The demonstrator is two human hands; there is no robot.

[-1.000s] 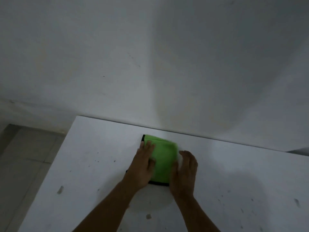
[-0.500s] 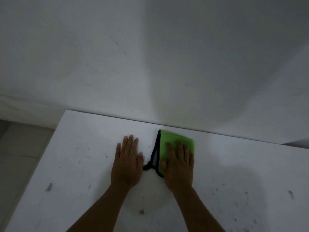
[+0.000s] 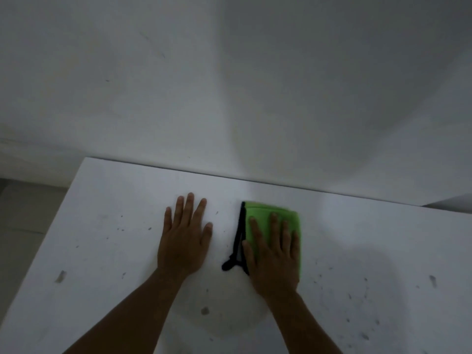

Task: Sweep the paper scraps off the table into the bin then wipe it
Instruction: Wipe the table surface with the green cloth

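Note:
A folded green cloth (image 3: pixel 263 213) with a black edge lies on the white table (image 3: pixel 115 200) near its far edge. My right hand (image 3: pixel 274 254) presses flat on the cloth with straight fingers. A short way to its left, my left hand (image 3: pixel 185 238) rests flat on the bare tabletop, fingers spread, holding nothing. No bin and no paper scraps are in view.
Small dark specks and smudges dot the tabletop, most of them at the right (image 3: pixel 365 295) and one at the left (image 3: pixel 60 276). A white wall (image 3: pixel 229 85) runs along the table's far edge. Grey floor (image 3: pixel 23 226) shows past the table's left edge.
My left hand has come off the cloth and now lies flat on the table. My right hand has slid the cloth to the right.

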